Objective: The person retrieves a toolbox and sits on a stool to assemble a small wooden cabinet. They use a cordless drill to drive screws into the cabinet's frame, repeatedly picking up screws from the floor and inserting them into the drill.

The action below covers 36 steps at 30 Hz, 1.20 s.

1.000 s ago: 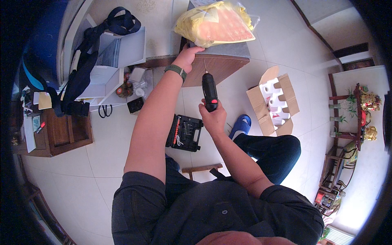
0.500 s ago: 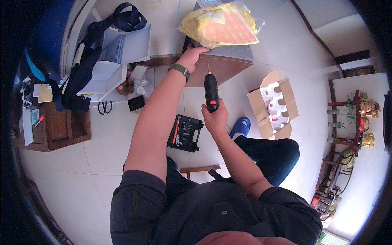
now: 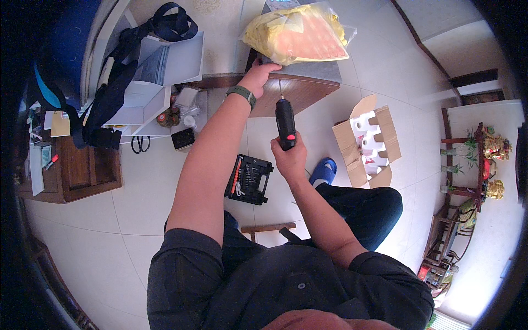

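Observation:
My right hand [image 3: 289, 157] is wrapped round the grip of a black cordless screwdriver [image 3: 285, 124] with a red button. Its long thin bit points away from me, with the tip at the brown front of a wooden cabinet [image 3: 297, 94]; whether it touches a screw is too small to tell. My left hand [image 3: 259, 80], with a green-strapped watch on the wrist, grips the cabinet's upper left edge, thumb lying along the top and the other fingers partly hidden. On the cabinet's grey top sits a clear plastic bag [image 3: 297, 33] with yellow and pink contents, just beyond that thumb.
An open black tool case [image 3: 248, 179] with bits lies on the tiled floor. To the right stands an open cardboard box [image 3: 348, 148] with white items. White shelving [image 3: 144, 107] with dark straps, jars and a small wooden cabinet [image 3: 91, 170] occupy the left.
The screwdriver and my right hand have shifted very slightly. My left hand keeps its place on the cabinet edge.

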### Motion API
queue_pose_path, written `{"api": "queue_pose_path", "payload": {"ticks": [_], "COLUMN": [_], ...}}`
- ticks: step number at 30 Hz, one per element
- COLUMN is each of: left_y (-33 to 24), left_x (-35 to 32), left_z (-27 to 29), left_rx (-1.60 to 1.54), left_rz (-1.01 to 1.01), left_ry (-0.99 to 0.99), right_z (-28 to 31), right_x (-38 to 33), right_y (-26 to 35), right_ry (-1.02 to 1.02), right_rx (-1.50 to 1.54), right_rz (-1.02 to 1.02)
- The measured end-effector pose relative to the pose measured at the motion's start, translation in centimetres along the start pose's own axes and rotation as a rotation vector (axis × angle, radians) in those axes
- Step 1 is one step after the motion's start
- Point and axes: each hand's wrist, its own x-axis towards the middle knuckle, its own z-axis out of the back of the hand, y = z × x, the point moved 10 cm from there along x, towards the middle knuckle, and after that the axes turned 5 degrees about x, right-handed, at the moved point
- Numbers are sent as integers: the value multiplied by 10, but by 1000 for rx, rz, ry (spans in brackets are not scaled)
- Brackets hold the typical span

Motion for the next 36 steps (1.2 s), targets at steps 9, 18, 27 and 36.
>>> {"api": "queue_pose_path", "payload": {"ticks": [9,18,27,36], "left_y": [-21,-8,15,19], "left_x": [-15,1,12,14], "left_z": [-8,-8,-4,-6], "left_rx": [127,89,-147,-185], "left_rz": [-45,-159,69,100], "left_ry": [34,123,54,79], "right_z": [-5,-8,-6,-13], "right_x": [-1,0,-2,-2], "right_y": [-5,-18,-12,-26], "right_ry": [13,18,-92,-76], "right_rx": [10,50,56,97], "right_rz": [-18,-72,-47,-98]}}
